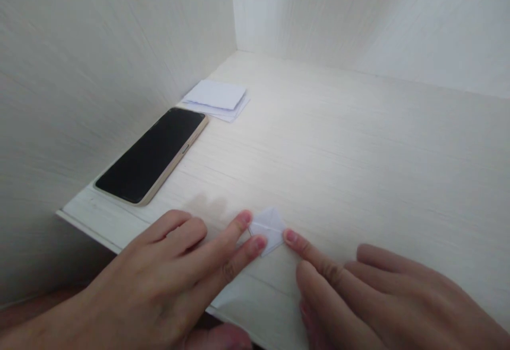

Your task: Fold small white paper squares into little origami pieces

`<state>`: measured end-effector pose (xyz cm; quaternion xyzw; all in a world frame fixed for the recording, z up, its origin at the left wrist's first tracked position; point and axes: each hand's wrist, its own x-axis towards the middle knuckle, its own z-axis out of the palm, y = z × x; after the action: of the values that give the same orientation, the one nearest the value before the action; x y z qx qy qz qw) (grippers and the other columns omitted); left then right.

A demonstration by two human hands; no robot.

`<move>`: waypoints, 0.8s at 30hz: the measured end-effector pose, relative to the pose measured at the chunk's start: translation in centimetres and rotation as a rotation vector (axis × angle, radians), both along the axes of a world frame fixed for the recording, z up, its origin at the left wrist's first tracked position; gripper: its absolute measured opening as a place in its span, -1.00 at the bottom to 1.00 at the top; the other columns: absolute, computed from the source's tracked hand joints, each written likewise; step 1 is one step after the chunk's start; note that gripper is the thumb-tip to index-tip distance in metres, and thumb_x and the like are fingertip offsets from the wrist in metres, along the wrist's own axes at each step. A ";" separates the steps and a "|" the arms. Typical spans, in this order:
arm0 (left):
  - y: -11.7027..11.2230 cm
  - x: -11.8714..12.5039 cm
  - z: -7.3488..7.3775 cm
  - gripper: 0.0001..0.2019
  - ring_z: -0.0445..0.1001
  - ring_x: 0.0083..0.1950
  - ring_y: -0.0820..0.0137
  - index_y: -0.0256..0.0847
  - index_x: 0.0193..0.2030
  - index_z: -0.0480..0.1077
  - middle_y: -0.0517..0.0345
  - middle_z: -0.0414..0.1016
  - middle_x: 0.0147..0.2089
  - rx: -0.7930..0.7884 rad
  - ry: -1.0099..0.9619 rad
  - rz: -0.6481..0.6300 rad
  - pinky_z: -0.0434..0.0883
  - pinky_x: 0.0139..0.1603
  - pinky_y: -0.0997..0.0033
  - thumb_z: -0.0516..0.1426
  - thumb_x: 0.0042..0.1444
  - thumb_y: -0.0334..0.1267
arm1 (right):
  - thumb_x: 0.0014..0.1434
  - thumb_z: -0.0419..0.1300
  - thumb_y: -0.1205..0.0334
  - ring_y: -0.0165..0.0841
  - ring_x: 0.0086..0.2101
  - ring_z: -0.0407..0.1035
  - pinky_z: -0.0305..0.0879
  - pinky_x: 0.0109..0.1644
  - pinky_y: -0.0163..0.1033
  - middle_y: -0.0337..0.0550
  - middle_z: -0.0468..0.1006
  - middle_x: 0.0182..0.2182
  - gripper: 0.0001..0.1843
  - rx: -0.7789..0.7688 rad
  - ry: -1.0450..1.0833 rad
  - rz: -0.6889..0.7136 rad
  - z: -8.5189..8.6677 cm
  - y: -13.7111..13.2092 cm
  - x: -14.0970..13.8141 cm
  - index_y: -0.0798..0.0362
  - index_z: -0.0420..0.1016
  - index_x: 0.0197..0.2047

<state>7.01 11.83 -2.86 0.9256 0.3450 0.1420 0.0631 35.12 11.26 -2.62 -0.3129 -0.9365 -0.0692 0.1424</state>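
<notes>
A small folded piece of white paper [269,228] lies on the pale wooden desk [338,148] near its front edge. My left hand [175,275] lies flat with fingers stretched out, two fingertips pressing the paper's left side. My right hand [370,297] reaches in from the lower right, its index fingertip touching the paper's right corner; the other fingers are loosely extended. Neither hand grips the paper.
A black-screened phone [153,153] with a gold frame lies at the left by the side wall. A small stack of white paper sheets [217,99] sits behind it near the corner. Pale walls close the desk at the left and back.
</notes>
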 end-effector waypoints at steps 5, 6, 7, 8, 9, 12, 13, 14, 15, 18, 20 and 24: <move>1.0 0.8 0.9 -0.69 0.52 0.15 0.22 -0.02 0.25 0.47 0.14 0.57 0.24 -0.048 -0.111 0.030 0.35 0.21 0.12 0.11 0.44 -0.17 | 0.38 -0.01 0.38 -0.39 -0.54 0.50 0.35 -0.35 -0.11 -0.10 0.75 -0.05 -0.71 -0.050 -0.019 -0.006 0.5 -0.1 -0.6 0.04 0.54 -0.17; 1.3 1.2 1.1 -0.76 0.53 0.14 0.26 -0.05 0.15 0.53 0.14 0.62 0.15 -0.082 -0.185 0.065 0.38 0.20 0.19 0.13 0.43 -0.21 | 0.39 0.00 0.38 -0.39 -0.55 0.49 0.34 -0.34 -0.11 -0.08 0.75 -0.05 -0.72 -0.049 -0.016 0.010 0.6 -0.1 -0.6 0.04 0.54 -0.18; 1.6 1.7 1.3 -0.82 0.55 0.10 0.30 -0.08 0.04 0.57 0.14 0.64 0.06 -0.119 -0.252 0.105 0.43 0.13 0.27 0.16 0.40 -0.22 | 0.39 0.02 0.38 -0.38 -0.55 0.49 0.33 -0.33 -0.10 -0.06 0.75 -0.05 -0.74 -0.046 -0.012 0.024 0.6 -0.1 -0.6 0.05 0.54 -0.18; 1.9 2.3 1.5 -0.85 0.56 0.04 0.32 -0.13 -0.02 0.59 0.14 0.64 -0.01 -0.156 -0.275 0.155 0.45 0.07 0.33 0.22 0.35 -0.21 | 0.38 0.04 0.38 -0.36 -0.54 0.49 0.32 -0.33 -0.08 -0.04 0.75 -0.05 -0.77 -0.036 -0.006 0.042 0.6 -0.1 -0.6 0.05 0.54 -0.19; 2.2 2.9 1.8 -0.86 0.56 0.03 0.31 -0.15 -0.05 0.59 0.13 0.63 -0.03 -0.189 -0.262 0.188 0.46 0.06 0.33 0.26 0.31 -0.21 | 0.37 0.07 0.37 -0.33 -0.52 0.50 0.31 -0.33 -0.06 0.00 0.74 -0.04 -0.80 -0.027 -0.007 0.060 0.6 -0.1 -0.6 0.06 0.53 -0.20; 2.7 4.4 2.6 -0.94 0.55 -0.05 0.29 -0.18 -0.18 0.58 0.12 0.59 -0.08 -0.288 -0.183 0.230 0.46 0.01 0.27 0.27 0.27 -0.27 | 0.31 0.16 0.34 -0.23 -0.44 0.53 0.30 -0.32 -0.02 0.13 0.69 0.05 -0.88 0.003 -0.044 0.098 0.7 -0.2 -0.5 0.09 0.54 -0.19; 2.8 4.8 3.0 -0.95 0.55 -0.07 0.27 -0.19 -0.19 0.57 0.11 0.57 -0.09 -0.313 -0.154 0.255 0.46 -0.01 0.24 0.25 0.27 -0.30 | 0.30 0.18 0.33 -0.20 -0.41 0.55 0.31 -0.30 -0.01 0.16 0.67 0.08 -0.89 0.012 -0.056 0.102 0.7 -0.2 -0.4 0.10 0.55 -0.17; 2.8 5.2 3.3 -0.96 0.54 -0.08 0.25 -0.20 -0.19 0.55 0.09 0.55 -0.10 -0.330 -0.125 0.285 0.45 -0.02 0.21 0.24 0.27 -0.32 | 0.29 0.19 0.32 -0.18 -0.39 0.55 0.32 -0.28 0.00 0.18 0.66 0.09 -0.88 0.023 -0.058 0.106 0.7 -0.2 -0.4 0.11 0.56 -0.16; 2.8 5.4 3.6 -0.96 0.53 -0.09 0.22 -0.22 -0.18 0.52 0.07 0.54 -0.10 -0.339 -0.094 0.312 0.45 -0.03 0.17 0.23 0.26 -0.34 | 0.29 0.20 0.31 -0.17 -0.37 0.56 0.33 -0.26 0.01 0.19 0.66 0.10 -0.88 0.033 -0.050 0.109 0.8 -0.2 -0.4 0.12 0.57 -0.16; 2.8 5.8 4.2 -0.95 0.50 -0.09 0.16 -0.25 -0.17 0.48 0.01 0.50 -0.11 -0.358 -0.016 0.348 0.42 -0.02 0.10 0.21 0.25 -0.33 | 0.31 0.18 0.33 -0.16 -0.35 0.53 0.35 -0.24 0.01 0.12 0.71 -0.01 -0.86 0.058 0.032 0.127 0.8 0.0 -0.3 0.12 0.58 -0.18; 2.7 5.9 4.4 -0.93 0.48 -0.08 0.16 -0.25 -0.17 0.46 0.01 0.47 -0.10 -0.384 -0.019 0.337 0.41 0.00 0.10 0.21 0.27 -0.30 | 0.33 0.17 0.34 -0.15 -0.31 0.52 0.37 -0.22 0.00 0.05 0.73 -0.09 -0.85 0.043 0.130 0.117 0.8 0.2 -0.3 0.11 0.59 -0.17; 2.1 6.0 4.0 -0.92 0.45 -0.07 0.23 -0.22 -0.17 0.45 0.06 0.46 -0.10 -0.391 -0.134 0.282 0.39 -0.01 0.19 0.25 0.22 -0.32 | 0.34 0.18 0.33 -0.12 -0.11 0.54 0.46 -0.04 0.00 0.05 0.70 -0.02 -0.83 -0.139 0.385 -0.024 0.8 0.9 -0.3 0.13 0.57 -0.07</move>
<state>13.01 13.89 1.16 0.8270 0.4866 0.1411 0.2436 34.86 12.21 -1.87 -0.3404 -0.8908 0.0552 0.2958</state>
